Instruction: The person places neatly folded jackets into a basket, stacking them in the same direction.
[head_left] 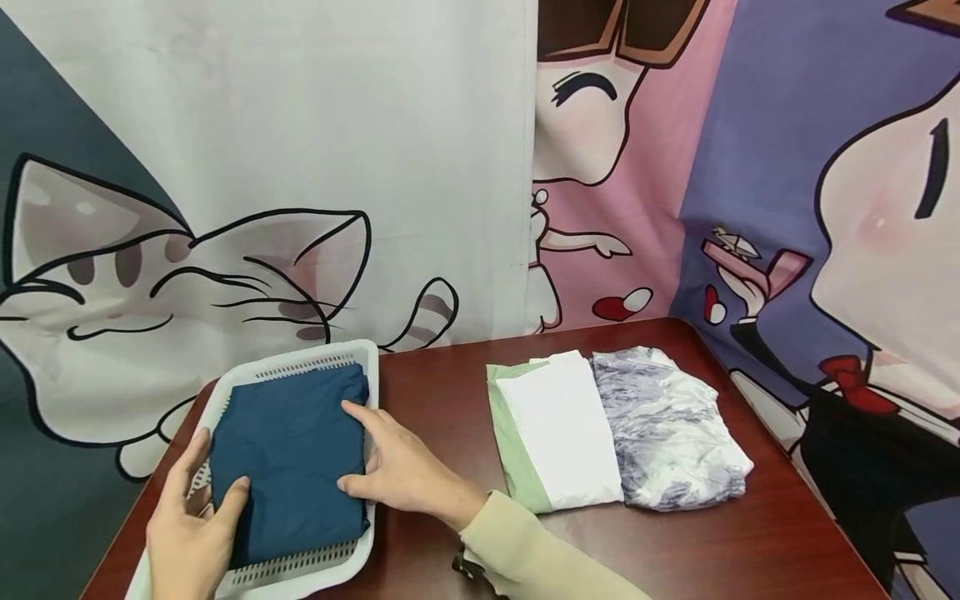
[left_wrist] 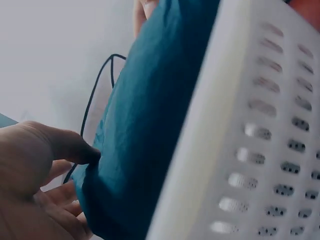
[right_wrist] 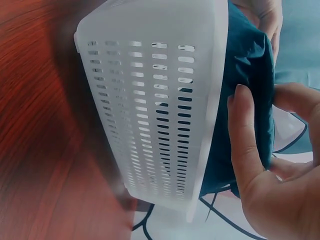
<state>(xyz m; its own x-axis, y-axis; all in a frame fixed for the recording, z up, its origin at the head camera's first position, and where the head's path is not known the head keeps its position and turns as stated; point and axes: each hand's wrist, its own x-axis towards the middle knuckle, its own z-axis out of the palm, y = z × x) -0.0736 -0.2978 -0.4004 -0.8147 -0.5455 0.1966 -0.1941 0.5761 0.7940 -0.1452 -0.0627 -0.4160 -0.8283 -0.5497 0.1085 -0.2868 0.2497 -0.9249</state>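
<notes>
Cloth [head_left: 296,467] in basket [head_left: 372,375], left of bundles [head_left: 562,433] on table [head_left: 435,408].

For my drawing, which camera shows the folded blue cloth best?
The head view: the folded blue cloth shows nearly its whole top. Left wrist shows one side, partly behind the white plastic basket; right wrist, just a strip, partly behind the right hand.

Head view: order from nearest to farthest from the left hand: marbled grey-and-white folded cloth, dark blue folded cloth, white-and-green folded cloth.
1. Dark blue folded cloth: touching the left hand, in the white perforated basket.
2. White-and-green folded cloth: right of the basket.
3. Marbled grey-and-white folded cloth: farthest right, beyond the white-and-green one.
</notes>
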